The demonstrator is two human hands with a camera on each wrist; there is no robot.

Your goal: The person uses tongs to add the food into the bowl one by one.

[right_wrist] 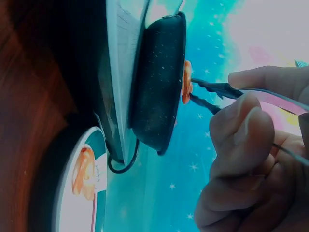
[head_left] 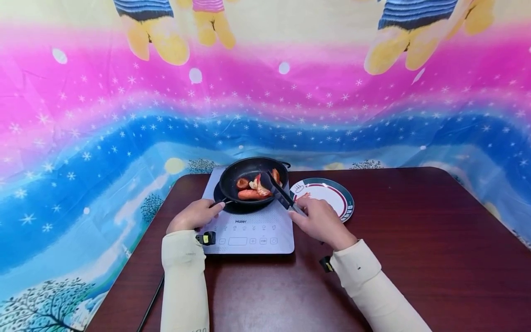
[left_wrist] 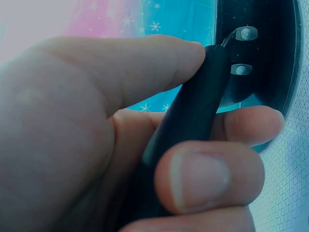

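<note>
A black frying pan (head_left: 232,177) is tilted over the induction cooker (head_left: 249,233). My left hand (head_left: 196,215) grips its dark handle (left_wrist: 193,106), fingers wrapped round it in the left wrist view. In the pan lie reddish food pieces, among them a sausage-like piece (head_left: 250,194) and a shrimp-like piece (head_left: 260,186). My right hand (head_left: 325,222) holds black-tipped tongs (head_left: 282,197), their tips over the pan. The right wrist view has the tips at an orange piece (right_wrist: 187,79) at the pan's rim; whether they pinch it I cannot tell.
Right of the cooker stands a white plate (head_left: 349,196) with a green rim, bearing orange shrimp-like food (right_wrist: 84,171), partly hidden by my right hand in the head view. A black cable (head_left: 151,302) runs along the left. A printed cloth (head_left: 265,101) hangs behind the brown table (head_left: 415,240).
</note>
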